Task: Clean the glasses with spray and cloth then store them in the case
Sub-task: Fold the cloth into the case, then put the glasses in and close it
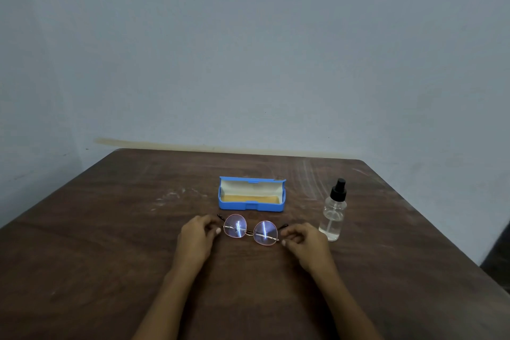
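Note:
A pair of round, thin-framed glasses (250,229) lies at the middle of the wooden table (110,229), lenses catching a light streak. My left hand (196,237) pinches the frame's left end and my right hand (305,241) pinches its right end. Just behind the glasses a blue case (251,206) stands open, with a yellow cloth (249,198) lying inside it. A clear spray bottle (333,214) with a black nozzle stands upright to the right of my right hand.
The table's far edge meets a plain grey wall (248,50). Its right edge runs diagonally down the right side of the view, with dark floor beyond. Pale scuff marks streak the tabletop.

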A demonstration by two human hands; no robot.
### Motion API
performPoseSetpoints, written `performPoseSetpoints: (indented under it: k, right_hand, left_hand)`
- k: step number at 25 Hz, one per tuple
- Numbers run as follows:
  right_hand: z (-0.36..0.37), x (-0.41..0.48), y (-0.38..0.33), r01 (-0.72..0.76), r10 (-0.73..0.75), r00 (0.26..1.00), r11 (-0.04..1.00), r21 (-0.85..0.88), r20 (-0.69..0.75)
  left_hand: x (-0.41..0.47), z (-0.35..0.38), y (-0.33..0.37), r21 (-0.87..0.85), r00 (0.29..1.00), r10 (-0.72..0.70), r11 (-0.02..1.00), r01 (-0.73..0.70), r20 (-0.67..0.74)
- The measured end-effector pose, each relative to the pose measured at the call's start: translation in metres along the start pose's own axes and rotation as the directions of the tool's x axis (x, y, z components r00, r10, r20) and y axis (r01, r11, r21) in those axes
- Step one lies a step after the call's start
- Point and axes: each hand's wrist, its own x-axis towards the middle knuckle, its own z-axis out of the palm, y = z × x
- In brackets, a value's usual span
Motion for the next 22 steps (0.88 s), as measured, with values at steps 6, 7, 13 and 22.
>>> performPoseSetpoints:
  k: [6, 7, 13, 22]
  right_hand:
    - [0.003, 0.001, -0.005, 0.041, -0.039, 0.999, 0.998, -0.053, 0.034]
    - [0.003, 0.001, -0.005, 0.047, -0.046, 0.999, 0.997, -0.055, 0.027]
    - [0.003, -0.001, -0.011, 0.075, -0.074, 0.996, 0.996, 0.04, -0.046]
    - [0.002, 0.005, -0.028, 0.089, 0.001, 0.976, 0.911, 0.402, -0.217]
  left_hand:
    - [0.001, 0.004, 0.001, 0.014, 1.0, 0.006, 1.0, -0.006, 0.0]
    - [0.001, 0.005, 0.001, 0.015, 1.0, -0.003, 1.0, 0.003, -0.004]
    - [0.001, 0.005, 0.002, -0.007, 0.997, -0.049, 0.999, 0.049, -0.052]
    - [0.0, -0.012, 0.011, -0.213, 1.0, 0.028, 0.977, -0.028, -0.004]
